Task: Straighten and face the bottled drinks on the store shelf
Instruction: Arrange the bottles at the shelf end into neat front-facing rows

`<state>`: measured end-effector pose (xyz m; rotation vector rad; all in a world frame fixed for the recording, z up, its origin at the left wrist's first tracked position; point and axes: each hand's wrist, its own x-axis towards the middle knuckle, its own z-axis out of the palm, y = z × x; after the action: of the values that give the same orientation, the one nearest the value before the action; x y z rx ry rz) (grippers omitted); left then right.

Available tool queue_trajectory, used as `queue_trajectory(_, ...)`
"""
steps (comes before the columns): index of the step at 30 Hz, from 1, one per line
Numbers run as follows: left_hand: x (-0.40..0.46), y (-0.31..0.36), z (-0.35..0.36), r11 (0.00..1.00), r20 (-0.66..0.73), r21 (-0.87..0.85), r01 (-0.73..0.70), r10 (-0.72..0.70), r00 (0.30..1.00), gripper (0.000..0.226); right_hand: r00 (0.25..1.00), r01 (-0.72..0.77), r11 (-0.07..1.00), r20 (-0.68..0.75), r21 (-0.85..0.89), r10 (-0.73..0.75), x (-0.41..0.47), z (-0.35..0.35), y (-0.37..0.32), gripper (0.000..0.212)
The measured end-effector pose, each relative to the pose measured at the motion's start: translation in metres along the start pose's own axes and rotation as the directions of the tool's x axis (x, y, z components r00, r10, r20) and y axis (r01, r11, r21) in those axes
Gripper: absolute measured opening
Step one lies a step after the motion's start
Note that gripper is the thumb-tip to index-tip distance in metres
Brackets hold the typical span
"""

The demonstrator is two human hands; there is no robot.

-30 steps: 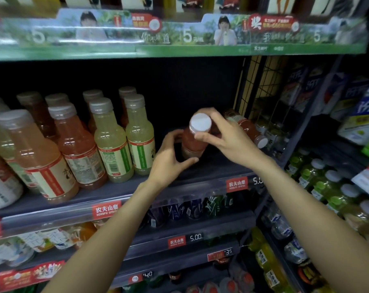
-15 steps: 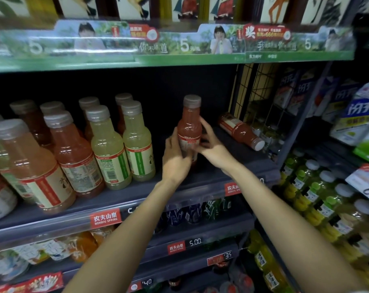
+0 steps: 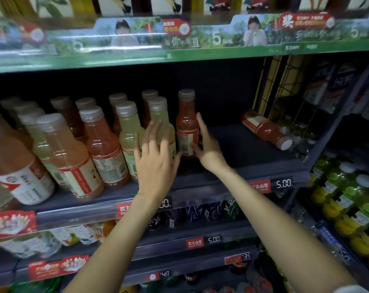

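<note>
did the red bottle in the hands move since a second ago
Yes. The red bottle went from tilted in the open gap to upright, leftward beside the pale yellow bottle, farther from the bottle lying on its side.

dark shelf (image 3: 253, 144) | upright bottles (image 3: 103, 144) left | 1 red bottle (image 3: 266, 129) lying rt

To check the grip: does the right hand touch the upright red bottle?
Touching. The head view shows the right hand with fingers against the label of the upright red bottle.
</note>
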<state>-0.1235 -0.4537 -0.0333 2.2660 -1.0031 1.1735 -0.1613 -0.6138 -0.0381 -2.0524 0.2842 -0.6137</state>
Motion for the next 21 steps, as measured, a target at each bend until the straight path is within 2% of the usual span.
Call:
queue_trajectory(5,0.0,-0.009,0.01,0.998,0.082,0.054,-0.018,0.013,0.997,0.09,0.985,-0.068,0.997,0.162,0.025,0.063,-0.006,-0.014,-0.003,0.073)
queue_trajectory(7,-0.004,-0.01,0.012,0.999,0.058,0.044,-0.015,0.012,0.998,0.086,0.987,-0.047,0.997,0.152,-0.062,0.057,-0.018,-0.031,0.003,0.065)
queue_trajectory(9,-0.01,-0.005,0.009,0.999,0.004,0.027,-0.039,0.039,0.999,0.069,0.996,0.031,0.973,0.09,-0.229,-0.01,-0.033,-0.054,0.012,0.051)
queue_trajectory(12,-0.006,0.023,0.006,0.968,-0.045,-0.147,-0.203,0.198,0.979,0.046,0.984,0.117,0.852,-0.058,-0.51,-0.17,-0.056,-0.101,0.026,0.031)
queue_trajectory(14,0.012,0.051,0.012,0.905,-0.016,-0.284,-0.316,0.325,0.946,0.037,0.972,0.026,0.734,-0.155,-0.679,-0.178,-0.062,-0.13,0.032,0.027)
queue_trajectory(17,0.06,0.095,0.047,0.862,0.178,-0.331,-0.385,0.457,0.871,0.044,0.97,-0.187,0.519,-0.241,-0.834,-0.037,-0.05,-0.167,0.044,0.035)
queue_trajectory(19,0.088,0.118,0.079,0.855,0.322,-0.294,-0.427,0.509,0.798,0.053,0.967,-0.244,0.461,-0.247,-0.853,0.055,-0.04,-0.18,0.055,0.044)
queue_trajectory(21,0.103,0.137,0.108,0.84,0.369,-0.249,-0.483,0.543,0.754,0.06,0.954,-0.299,0.435,-0.261,-0.849,0.146,-0.034,-0.185,0.067,0.048)
